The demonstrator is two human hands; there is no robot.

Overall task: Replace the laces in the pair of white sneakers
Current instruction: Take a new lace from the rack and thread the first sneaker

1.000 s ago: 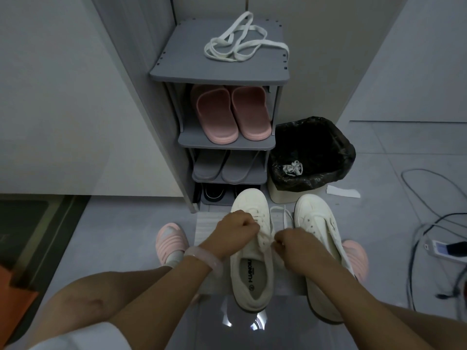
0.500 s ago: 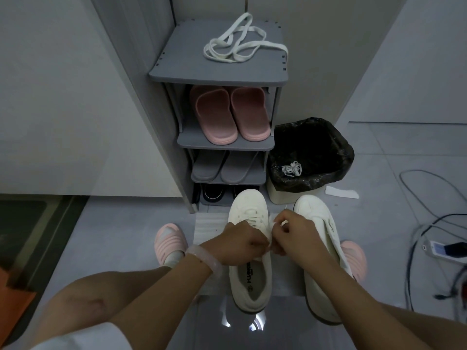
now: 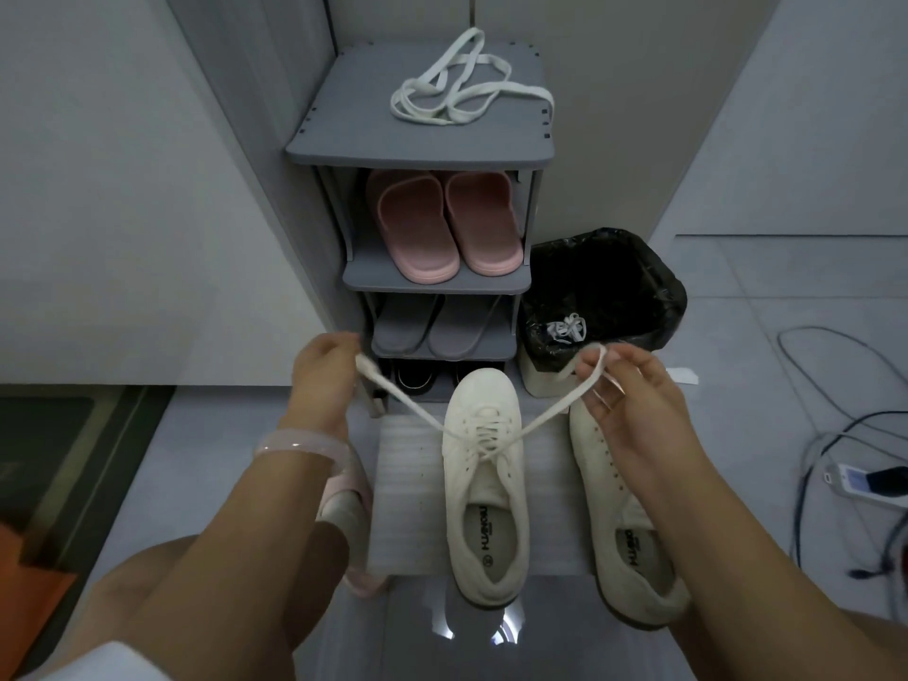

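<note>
The laced sneaker [image 3: 484,464] lies on a pale foam sheet [image 3: 405,484] on the floor, toe toward 12 o'clock, heel toward 6. Its lace [image 3: 393,390] is threaded through the eyelets and crosses over the tongue; from there the two ends run out in a V, one toward 10 o'clock, one toward 2 o'clock, both drawn taut.

The left hand [image 3: 322,380] is raised at 10 o'clock of the sneaker's toe, its fingers [image 3: 344,344] pinching the left end of the lace near its tip. A pale pink band sits on that wrist. The right hand [image 3: 634,400] is at 2 o'clock of the toe, palm turned up; its thumb and forefinger pinch the right end, the lace passing across the other fingers, which are loosely spread. Both hands hold the lace well above and apart from the shoe, touching it only through the lace.

The second sneaker [image 3: 634,533] lies just beside the first, at its 3 o'clock, partly under the right forearm; no lace shows in its eyelets.

At 12 o'clock stands a grey rack [image 3: 344,135], with a spare lace [image 3: 467,90] coiled on its top shelf. A bin [image 3: 604,297] with a black liner stands at 1 o'clock, a bunched white lace [image 3: 567,329] inside it.
</note>
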